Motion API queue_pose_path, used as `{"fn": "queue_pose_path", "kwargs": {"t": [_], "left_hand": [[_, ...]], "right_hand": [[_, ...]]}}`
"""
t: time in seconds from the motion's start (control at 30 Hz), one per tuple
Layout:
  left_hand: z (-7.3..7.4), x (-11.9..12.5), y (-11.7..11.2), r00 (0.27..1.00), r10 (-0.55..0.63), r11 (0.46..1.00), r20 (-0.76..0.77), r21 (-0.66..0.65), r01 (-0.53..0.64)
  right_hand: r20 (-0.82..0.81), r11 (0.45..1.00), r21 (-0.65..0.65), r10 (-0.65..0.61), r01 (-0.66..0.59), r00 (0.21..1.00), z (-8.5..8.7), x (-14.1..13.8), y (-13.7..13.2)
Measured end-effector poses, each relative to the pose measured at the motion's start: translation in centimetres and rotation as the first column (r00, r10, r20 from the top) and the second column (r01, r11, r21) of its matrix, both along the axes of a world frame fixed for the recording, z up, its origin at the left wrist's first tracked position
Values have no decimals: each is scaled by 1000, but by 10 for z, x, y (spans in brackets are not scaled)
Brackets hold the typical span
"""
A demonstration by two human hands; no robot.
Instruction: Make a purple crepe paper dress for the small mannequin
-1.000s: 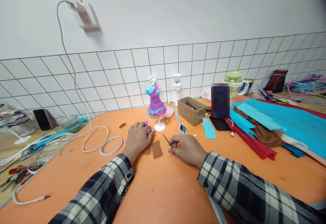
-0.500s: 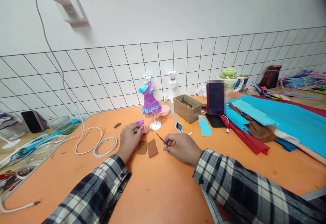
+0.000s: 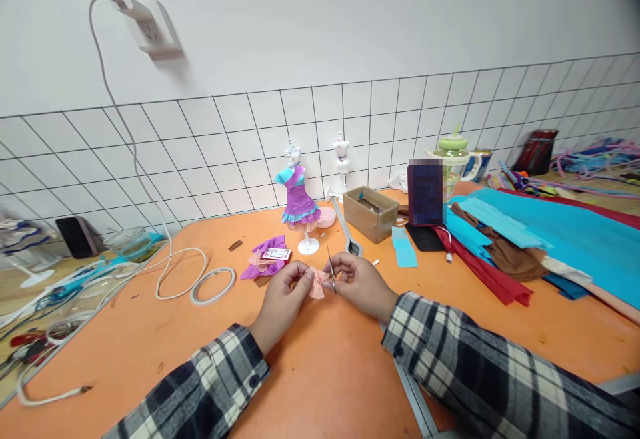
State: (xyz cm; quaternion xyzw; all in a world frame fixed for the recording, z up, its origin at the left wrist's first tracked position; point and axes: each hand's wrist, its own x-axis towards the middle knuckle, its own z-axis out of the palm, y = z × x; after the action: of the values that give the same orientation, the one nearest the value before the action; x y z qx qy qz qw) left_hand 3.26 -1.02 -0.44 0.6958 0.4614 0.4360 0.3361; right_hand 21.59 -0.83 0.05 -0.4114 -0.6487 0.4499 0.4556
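My left hand (image 3: 286, 296) pinches a small crinkled piece of peach crepe paper (image 3: 317, 283) between thumb and fingers, held above the orange table. Close on its right, my right hand (image 3: 359, 284) is closed on a small pair of scissors (image 3: 331, 262), thin blade pointing up; its fingertips meet the paper's edge. Left of the hands lies a pile of purple crepe paper (image 3: 253, 267) with peach pieces and a red-and-white packet (image 3: 277, 255). Behind stands a small dress form in a purple and blue ruffled dress (image 3: 299, 199).
A bare white dress form (image 3: 341, 152), a cardboard box (image 3: 371, 216) and a grey-handled tool (image 3: 345, 229) stand or lie behind. At left is a tape roll (image 3: 214, 286) beside a white cable (image 3: 160, 292). Blue paper strips (image 3: 404, 247), a tablet (image 3: 425, 196) and coloured crepe sheets (image 3: 570, 226) lie right.
My left hand has left the purple pile and come right with the peach paper. My right hand's scissors have turned upward beside it. The purple pile and packet now show.
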Motion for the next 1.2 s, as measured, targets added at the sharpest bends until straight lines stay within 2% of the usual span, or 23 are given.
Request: {"fn": "queue_pose_path", "kwargs": {"t": [0.1, 0.17, 0.27, 0.3, 0.37, 0.43, 0.53, 0.63, 0.77, 0.83, 0.9, 1.0, 1.07, 1.1, 1.13, 1.2], "left_hand": [[4, -9, 0, 990, -68, 993, 121, -83, 78], [7, -16, -2, 963, -123, 978, 240, -137, 159], [11, -21, -10, 868, -154, 925, 472, -240, 294], [12, -20, -12, 849, -146, 905, 507, -278, 322], [14, -18, -17, 860, -156, 864, 486, -355, 358], [17, -17, -19, 902, -196, 829, 386, -426, 362], [19, -22, -19, 930, -206, 792, 303, -507, 340], [20, -29, -20, 932, -165, 773, 322, -545, 325], [17, -30, -23, 931, -141, 778, 337, -544, 315], [15, -28, -24, 922, -183, 775, 340, -527, 348], [16, -28, -25, 912, -244, 762, 330, -516, 391], [22, -35, -24, 873, -400, 672, 278, -559, 486], [30, -43, -24, 831, -517, 623, 206, -575, 530], [34, -47, -24, 818, -554, 635, 157, -556, 537], [38, -49, -24, 821, -561, 677, 107, -512, 529], [43, -51, -24, 865, -499, 791, 60, -377, 482]], "right_hand": [[-117, 1000, -20, 19, -22, 993, 0, 3, 6], [-140, 999, -31, 24, -29, 990, 0, 6, 9], [-117, 990, -68, 116, -124, 986, -2, 8, 9], [-107, 984, -79, 153, -162, 982, -3, 8, 8], [-99, 975, -78, 202, -210, 974, -5, 7, 6], [-97, 978, -46, 199, -204, 975, -5, 8, 7], [-119, 996, -3, 92, -93, 989, -4, 13, 11], [-212, 997, -76, 9, -26, 977, -1, 18, 12], [-320, 950, -226, 138, -217, 937, 1, 11, 4], [-350, 929, -269, 151, -253, 925, 0, 6, 0], [-377, 935, -292, 81, -201, 923, 0, 4, 0], [-377, 954, -288, -35, -82, 925, 1, 10, 6], [-351, 953, -293, -39, -70, 935, 3, 17, 10], [-340, 949, -304, -22, -87, 940, 3, 19, 10], [-335, 941, -317, 4, -117, 942, 4, 20, 10], [-337, 923, -333, 71, -190, 939, 4, 17, 5]]}}
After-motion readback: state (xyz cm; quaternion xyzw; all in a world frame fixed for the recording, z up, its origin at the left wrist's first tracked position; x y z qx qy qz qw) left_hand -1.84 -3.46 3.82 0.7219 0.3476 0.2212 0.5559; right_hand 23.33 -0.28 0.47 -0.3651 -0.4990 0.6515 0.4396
